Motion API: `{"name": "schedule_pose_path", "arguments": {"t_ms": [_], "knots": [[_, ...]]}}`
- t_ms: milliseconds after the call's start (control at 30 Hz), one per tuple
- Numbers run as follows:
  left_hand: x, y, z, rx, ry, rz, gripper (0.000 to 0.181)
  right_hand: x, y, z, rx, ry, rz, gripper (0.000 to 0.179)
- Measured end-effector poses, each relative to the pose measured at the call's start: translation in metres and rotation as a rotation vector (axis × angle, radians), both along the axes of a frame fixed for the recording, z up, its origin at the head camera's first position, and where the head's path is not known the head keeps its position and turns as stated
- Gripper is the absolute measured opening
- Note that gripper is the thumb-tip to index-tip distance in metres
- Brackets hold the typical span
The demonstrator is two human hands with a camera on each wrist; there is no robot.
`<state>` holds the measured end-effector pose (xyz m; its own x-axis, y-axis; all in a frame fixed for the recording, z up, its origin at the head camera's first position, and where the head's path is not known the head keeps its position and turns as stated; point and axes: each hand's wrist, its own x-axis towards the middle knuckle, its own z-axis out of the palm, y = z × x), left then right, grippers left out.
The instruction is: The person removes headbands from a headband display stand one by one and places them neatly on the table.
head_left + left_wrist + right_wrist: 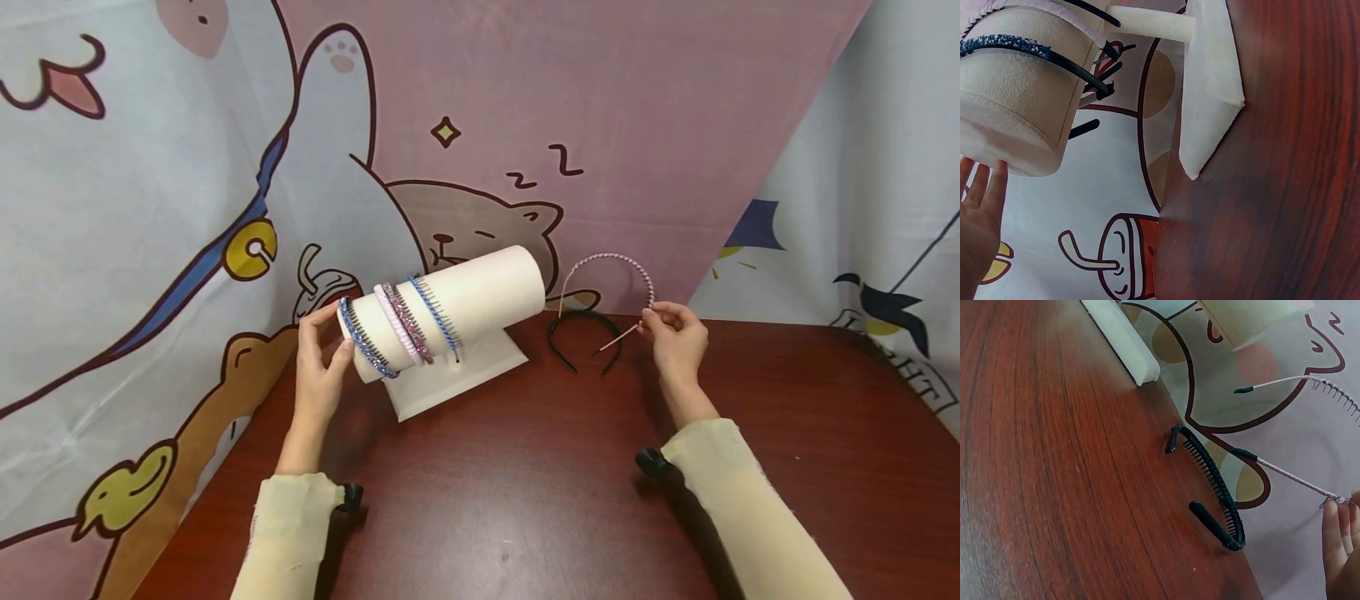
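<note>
A cream display stand (487,287) with a cylindrical roll on a flat base carries several headbands. These are a glittery blue headband (360,337), a pale lilac one (399,325), a pink-purple glitter one (408,327) and a blue toothed one (437,315). My left hand (317,375) holds the roll's left end, thumb in front and fingers at the upper rim; in the left wrist view its fingertips meet the end's edge. My right hand (678,342) pinches a thin pink twisted headband (611,256) by its right side, raised over a black toothed headband (551,337).
The black headband lies on the dark reddish wooden table (480,517) near its back edge. A cartoon-printed cloth (465,67) hangs close behind the stand and along the left side. The stand's base (450,379) rests near the back of the table.
</note>
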<state>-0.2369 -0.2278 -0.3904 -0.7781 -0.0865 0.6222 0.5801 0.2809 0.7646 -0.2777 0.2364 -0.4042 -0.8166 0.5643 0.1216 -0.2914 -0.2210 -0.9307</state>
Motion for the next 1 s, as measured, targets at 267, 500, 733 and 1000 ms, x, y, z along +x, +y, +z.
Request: {"name": "schedule_pose_path", "arguments": {"t_ms": [267,500,733,1000], "knots": [[-0.001,0.000,-0.001,0.002,0.009,-0.004,0.057,0.005,0.007,0.000,0.030,-0.002,-0.022,0.015],[0.000,0.000,0.000,0.005,0.004,-0.003,0.057,0.000,0.020,-0.013,0.088,-0.015,-0.074,0.018],[0.000,0.001,0.000,0.010,0.011,-0.004,0.058,0.001,0.029,-0.016,0.103,-0.034,-0.096,0.019],[0.010,0.009,0.011,0.009,-0.016,0.005,0.058,0.006,0.038,-0.015,0.141,-0.079,-0.109,0.020]]}}
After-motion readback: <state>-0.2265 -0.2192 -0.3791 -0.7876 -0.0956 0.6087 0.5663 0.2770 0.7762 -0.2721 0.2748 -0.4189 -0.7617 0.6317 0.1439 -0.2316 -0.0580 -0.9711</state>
